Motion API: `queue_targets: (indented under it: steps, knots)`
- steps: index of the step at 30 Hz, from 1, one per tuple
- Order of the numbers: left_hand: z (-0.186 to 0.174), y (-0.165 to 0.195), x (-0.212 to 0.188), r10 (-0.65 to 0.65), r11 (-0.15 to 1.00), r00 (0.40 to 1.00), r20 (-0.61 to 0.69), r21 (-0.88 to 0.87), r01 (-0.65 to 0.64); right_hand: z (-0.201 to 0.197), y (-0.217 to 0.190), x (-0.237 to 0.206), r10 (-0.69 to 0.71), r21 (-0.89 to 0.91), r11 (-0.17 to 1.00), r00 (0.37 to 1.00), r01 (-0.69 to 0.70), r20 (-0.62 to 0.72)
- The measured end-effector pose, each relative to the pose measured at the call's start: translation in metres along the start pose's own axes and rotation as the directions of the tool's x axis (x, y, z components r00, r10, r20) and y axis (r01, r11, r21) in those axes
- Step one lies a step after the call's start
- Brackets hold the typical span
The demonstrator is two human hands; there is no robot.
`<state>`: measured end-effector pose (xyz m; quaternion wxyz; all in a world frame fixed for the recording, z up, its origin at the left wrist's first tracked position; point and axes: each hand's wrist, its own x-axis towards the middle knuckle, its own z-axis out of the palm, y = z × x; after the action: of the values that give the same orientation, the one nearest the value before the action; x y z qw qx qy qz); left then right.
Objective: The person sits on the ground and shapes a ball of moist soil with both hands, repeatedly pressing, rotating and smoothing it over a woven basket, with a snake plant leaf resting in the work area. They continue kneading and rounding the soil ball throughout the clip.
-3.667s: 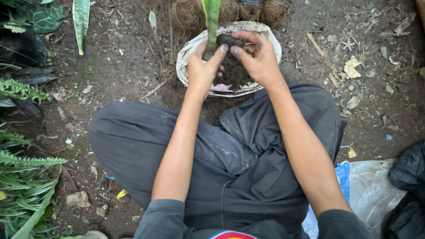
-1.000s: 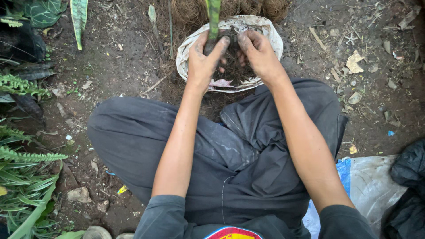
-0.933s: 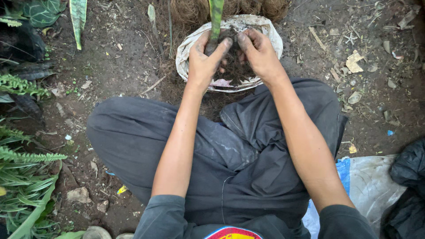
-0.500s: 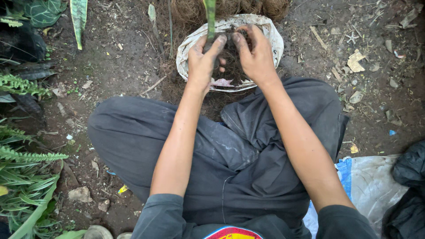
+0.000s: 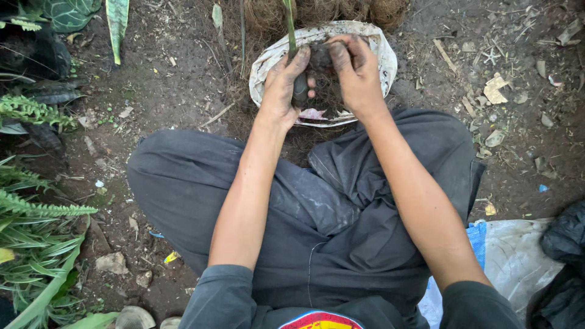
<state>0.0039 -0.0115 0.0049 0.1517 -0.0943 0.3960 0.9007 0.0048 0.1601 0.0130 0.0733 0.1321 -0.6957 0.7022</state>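
Note:
I sit cross-legged on bare soil, both arms reaching forward. A white plastic grow bag point(image 5: 382, 60) with a rolled rim stands on the ground beyond my knees. My left hand point(image 5: 281, 85) grips the base of a green plant stem point(image 5: 289, 27) that rises from the bag. My right hand point(image 5: 353, 67) is closed on a dark clump of soil and roots point(image 5: 320, 58) at the foot of that stem. Both hands are smeared with dirt and are over the bag's mouth.
Brown coconut fibre point(image 5: 317, 9) lies behind the bag. Ferns and leafy plants point(image 5: 30, 207) line the left edge. A white and blue sack point(image 5: 518, 256) and a black plastic bag point(image 5: 563, 244) lie at the right. Dry leaves and twigs point(image 5: 493, 88) litter the soil.
My hands have drawn closer together around the stem base, and the right hand has closed on the soil clump. The bag has not moved.

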Motion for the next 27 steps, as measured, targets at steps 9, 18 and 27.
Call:
queue_targets:
  steps: [9,18,27]
  knots:
    - [0.014,0.001,-0.005,0.159,0.926,0.987,0.014,0.344,-0.154,-0.01,0.007,-0.001,-0.003,0.077,0.997,1.0,0.005,-0.023]
    - [0.019,0.011,-0.009,0.211,0.856,0.973,0.089,0.465,-0.228,-0.009,0.009,-0.004,0.512,0.657,0.622,0.856,-0.426,0.07]
    - [0.017,0.005,-0.004,0.394,0.771,0.91,0.13,0.492,-0.404,-0.01,-0.006,-0.001,0.635,0.564,0.614,0.77,-0.552,0.061]
